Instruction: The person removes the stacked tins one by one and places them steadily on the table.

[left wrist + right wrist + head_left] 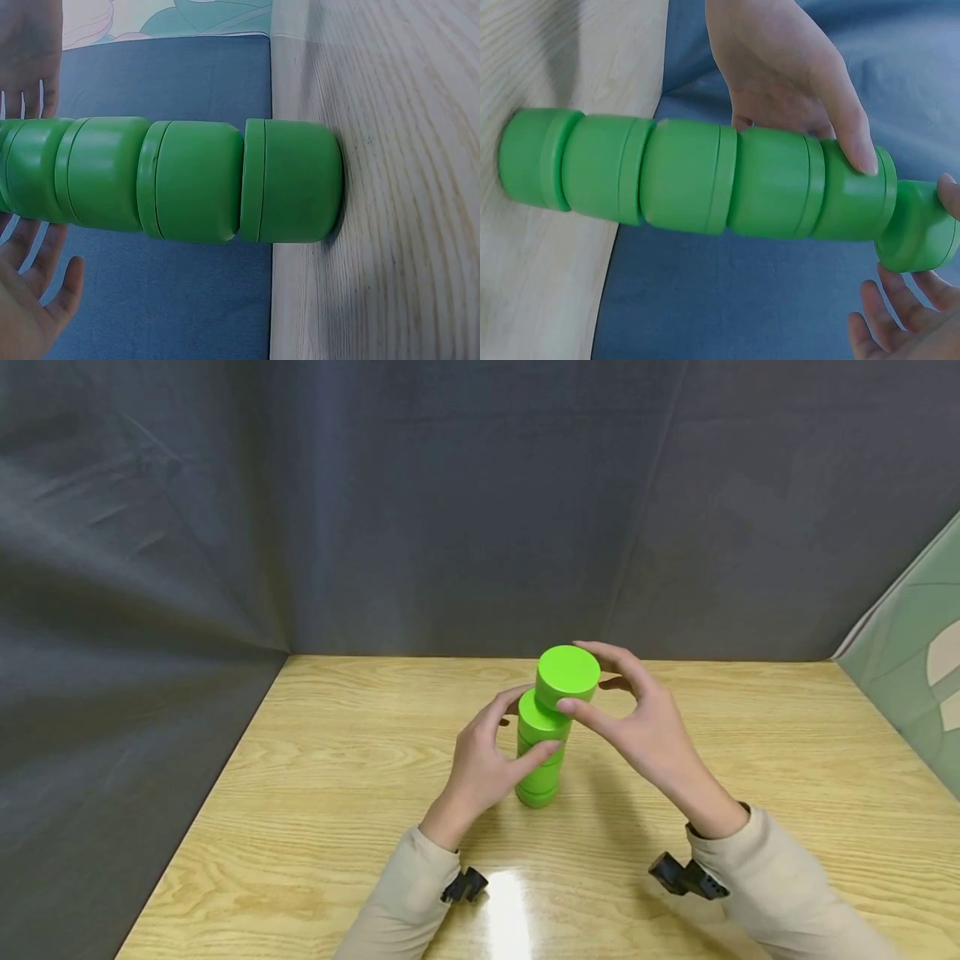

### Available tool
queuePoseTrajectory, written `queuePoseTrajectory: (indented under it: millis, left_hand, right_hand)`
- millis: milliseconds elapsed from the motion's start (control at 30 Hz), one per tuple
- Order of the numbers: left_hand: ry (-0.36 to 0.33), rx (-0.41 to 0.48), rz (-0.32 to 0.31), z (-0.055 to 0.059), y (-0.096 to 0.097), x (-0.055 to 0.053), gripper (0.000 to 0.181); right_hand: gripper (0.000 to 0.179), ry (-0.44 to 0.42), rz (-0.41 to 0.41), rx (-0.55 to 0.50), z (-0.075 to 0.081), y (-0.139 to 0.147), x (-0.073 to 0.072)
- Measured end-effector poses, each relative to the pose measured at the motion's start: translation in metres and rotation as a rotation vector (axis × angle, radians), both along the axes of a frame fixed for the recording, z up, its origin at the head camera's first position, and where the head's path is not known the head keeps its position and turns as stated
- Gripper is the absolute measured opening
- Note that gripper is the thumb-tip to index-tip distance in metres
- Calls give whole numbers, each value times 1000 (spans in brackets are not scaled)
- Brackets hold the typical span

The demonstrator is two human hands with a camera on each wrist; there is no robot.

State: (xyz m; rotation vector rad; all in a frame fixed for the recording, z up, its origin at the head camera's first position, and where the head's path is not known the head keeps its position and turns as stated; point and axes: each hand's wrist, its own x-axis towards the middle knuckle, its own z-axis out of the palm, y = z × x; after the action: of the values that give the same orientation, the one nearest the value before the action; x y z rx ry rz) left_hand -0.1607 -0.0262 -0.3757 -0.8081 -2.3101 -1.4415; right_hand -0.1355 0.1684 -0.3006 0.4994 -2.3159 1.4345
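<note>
Several matching green round containers stand in a tall stack [536, 785] on the table; each has a seam near its top, like a lid. My left hand [480, 768] holds the upper stack, thumb on the near side and fingers behind; in the right wrist view its thumb lies on the uppermost stacked container [855, 199]. Between thumb and fingers, my right hand [648, 727] grips one more green container [568, 670]. That one sits off-centre to the right over the stack's top and looks slightly tilted. Whether it touches the stack, I cannot tell.
The wooden table [315, 827] runs back to a dark grey cloth wall [480, 527], with more dark cloth [112, 693] along the left. A green patterned panel [915, 652] stands at the right. Small black devices are strapped at both wrists.
</note>
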Motion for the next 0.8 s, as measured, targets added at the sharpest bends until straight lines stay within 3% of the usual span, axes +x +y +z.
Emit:
queuePoseTrajectory:
  millis: [800]
  left_hand:
    - [9, 8, -1, -1, 0, 0, 62]
  right_hand:
    - [54, 28, -70, -106, -6, 26, -17]
